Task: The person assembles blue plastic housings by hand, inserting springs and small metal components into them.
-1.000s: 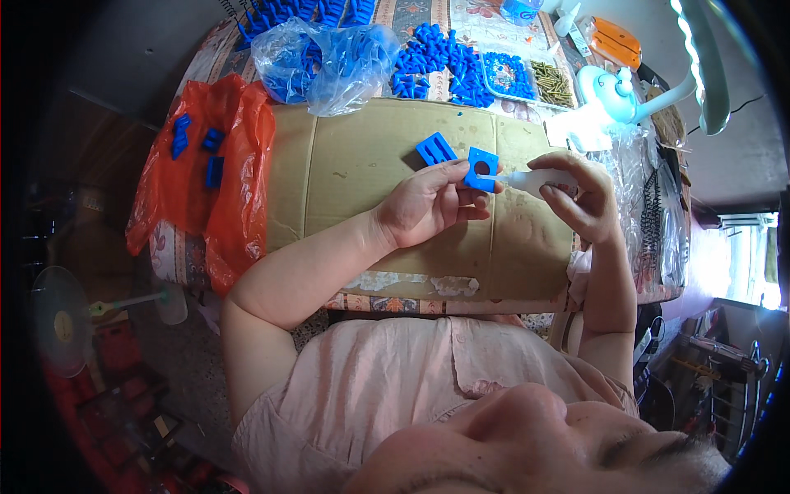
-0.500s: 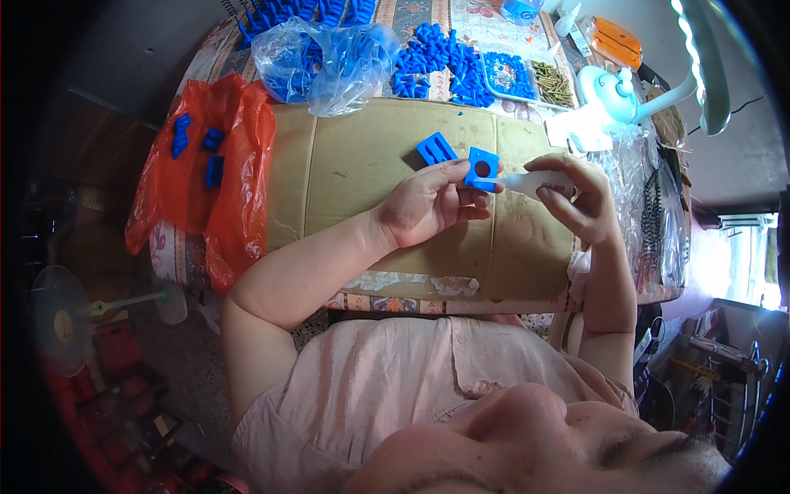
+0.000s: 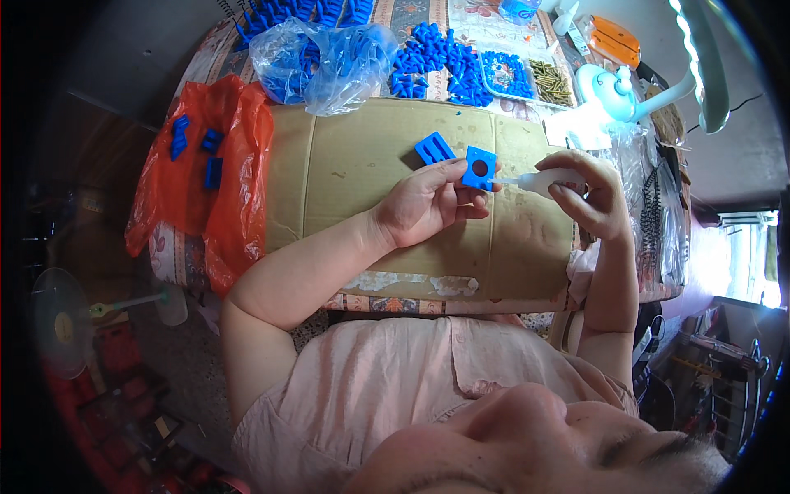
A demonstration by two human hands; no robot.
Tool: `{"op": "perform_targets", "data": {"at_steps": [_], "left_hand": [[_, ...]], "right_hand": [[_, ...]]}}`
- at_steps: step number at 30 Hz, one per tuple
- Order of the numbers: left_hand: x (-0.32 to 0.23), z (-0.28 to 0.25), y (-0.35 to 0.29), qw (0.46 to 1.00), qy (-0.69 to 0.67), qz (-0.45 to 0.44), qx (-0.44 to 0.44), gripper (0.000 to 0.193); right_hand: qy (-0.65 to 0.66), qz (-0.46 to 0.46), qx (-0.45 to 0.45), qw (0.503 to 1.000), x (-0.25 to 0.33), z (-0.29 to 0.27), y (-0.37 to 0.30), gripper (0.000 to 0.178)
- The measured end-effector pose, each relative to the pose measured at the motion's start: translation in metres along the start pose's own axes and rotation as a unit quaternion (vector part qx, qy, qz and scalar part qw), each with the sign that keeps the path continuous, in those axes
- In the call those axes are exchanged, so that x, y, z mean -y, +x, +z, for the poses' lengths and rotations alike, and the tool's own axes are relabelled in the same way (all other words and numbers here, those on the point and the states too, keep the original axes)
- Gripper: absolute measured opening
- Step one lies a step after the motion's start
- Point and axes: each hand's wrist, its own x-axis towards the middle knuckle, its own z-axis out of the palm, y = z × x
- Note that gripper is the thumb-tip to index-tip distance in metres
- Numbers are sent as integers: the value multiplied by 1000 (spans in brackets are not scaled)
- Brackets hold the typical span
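Note:
Over the cardboard sheet (image 3: 354, 173), my left hand (image 3: 428, 202) pinches a blue square plastic piece (image 3: 471, 179) with a round hole through it. My right hand (image 3: 601, 198) is closed around a small white squeeze bottle (image 3: 541, 182), held on its side. The bottle's thin nozzle points left and reaches the lower right edge of the blue piece; whether it touches is too small to tell. Just beyond my left fingers, a second blue piece (image 3: 434, 148) with slots lies tilted on the cardboard.
A red plastic bag (image 3: 226, 214) with several blue parts lies at left. Along the back are a clear bag (image 3: 346, 66), a pile of blue cone-shaped parts (image 3: 436, 62), and a tray (image 3: 518, 97) of small blue and brass-coloured pieces. A lit lamp (image 3: 605, 90) stands at back right.
The bottle and my right hand have shifted a little to the right, drawing the nozzle from across the blue piece's face to its edge. My left hand has barely moved.

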Motion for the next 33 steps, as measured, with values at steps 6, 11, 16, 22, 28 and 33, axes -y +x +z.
{"op": "perform_targets", "data": {"at_steps": [6, 11, 16, 22, 28, 33], "left_hand": [[0, 4, 1, 1000, 11, -1, 0, 50], [0, 2, 0, 1000, 16, 1, -3, 51], [0, 1, 0, 1000, 11, 2, 1, 51], [-1, 3, -1, 1000, 19, 1, -14, 50], [-1, 1, 1, 1000, 8, 6, 6, 51], [-2, 2, 1, 1000, 6, 12, 8, 50]], "right_hand": [[-16, 2, 10, 1000, 1, -1, -1, 24], [-5, -2, -4, 1000, 0, 0, -1, 24], [-1, 5, -6, 1000, -1, -1, -1, 23], [40, -19, -48, 998, -14, 0, -2, 23], [305, 49, -114, 944, -27, 2, 1, 47], [362, 7, -105, 926, -36, 0, 4, 43]]}}
